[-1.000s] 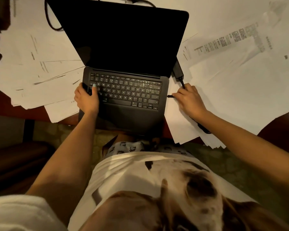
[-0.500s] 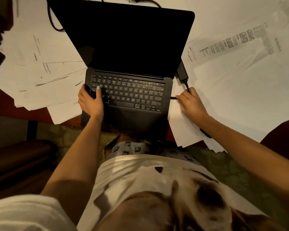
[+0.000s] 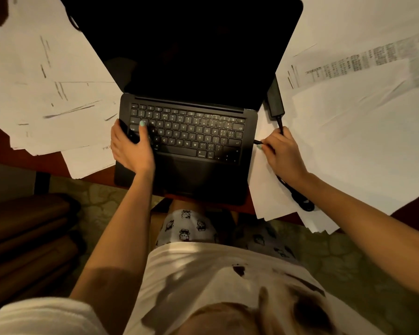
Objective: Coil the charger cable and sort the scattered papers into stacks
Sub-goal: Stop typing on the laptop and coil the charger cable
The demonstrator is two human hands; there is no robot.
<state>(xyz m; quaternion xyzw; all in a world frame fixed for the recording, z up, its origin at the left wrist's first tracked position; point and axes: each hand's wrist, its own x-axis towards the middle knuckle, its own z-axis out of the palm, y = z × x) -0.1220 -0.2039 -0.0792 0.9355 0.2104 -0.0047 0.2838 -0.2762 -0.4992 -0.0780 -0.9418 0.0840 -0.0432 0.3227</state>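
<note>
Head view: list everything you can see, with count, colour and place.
laptop: one, black, open, screen dark, centre of table
charger brick: one, black, on papers by the laptop's right hinge
charger cable: one, black, from brick through right hand and past the wrist; plug end at laptop's right side
papers: many sheets, white, some printed, left and right of laptop
table: one, reddish-brown, under everything
bench-like furniture: dark brown, lower left
floor: greenish, patterned, below table
T-shirt: one, white with dark print, bottom centre
shorts: one pair, pale with small figures, below table edge
left hand: holds laptop's left edge, thumb on keys
right hand: pinches cable beside the plug
</note>
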